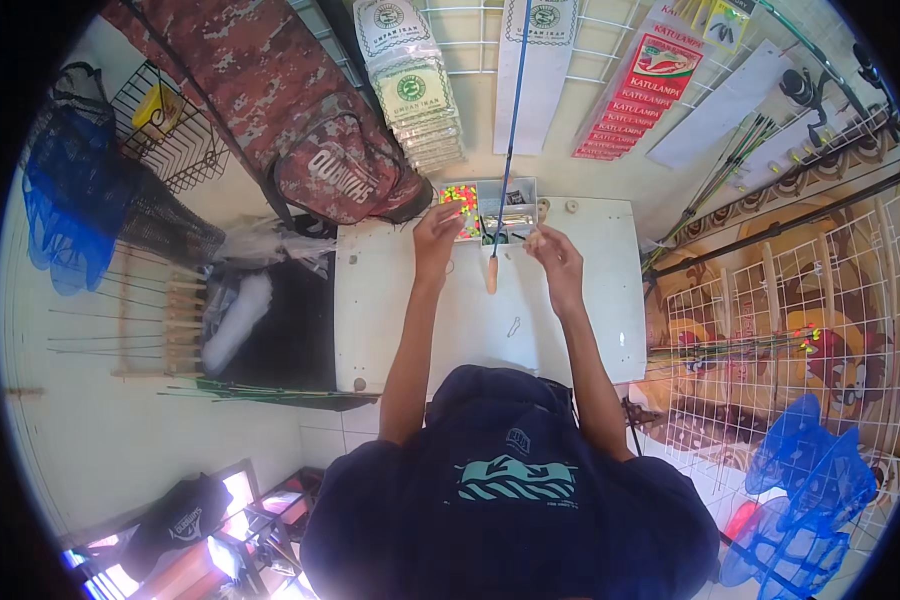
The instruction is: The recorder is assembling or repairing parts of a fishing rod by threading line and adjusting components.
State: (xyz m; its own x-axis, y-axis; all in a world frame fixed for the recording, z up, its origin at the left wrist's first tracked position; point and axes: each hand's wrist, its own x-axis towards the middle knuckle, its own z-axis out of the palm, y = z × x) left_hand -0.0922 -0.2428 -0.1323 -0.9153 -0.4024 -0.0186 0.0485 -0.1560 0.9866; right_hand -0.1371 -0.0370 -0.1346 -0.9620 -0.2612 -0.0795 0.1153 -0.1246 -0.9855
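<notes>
Left hand at tray's left side, fingers curled by bright beads; can't tell if gripping. Right hand by tray's right edge, fingers bunched narrow, contents unclear. Wooden-handled rod between the 2 hands, crossing tray, handle over bench. Lettering on camo bag, red packets.

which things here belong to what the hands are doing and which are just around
Probably in use:
- left hand, near the bright beads
- right hand
- divided tray
- wooden-handled rod between the hands

Seemingly just around:
- camouflage bag
- hanging packets
- blue nets
</notes>
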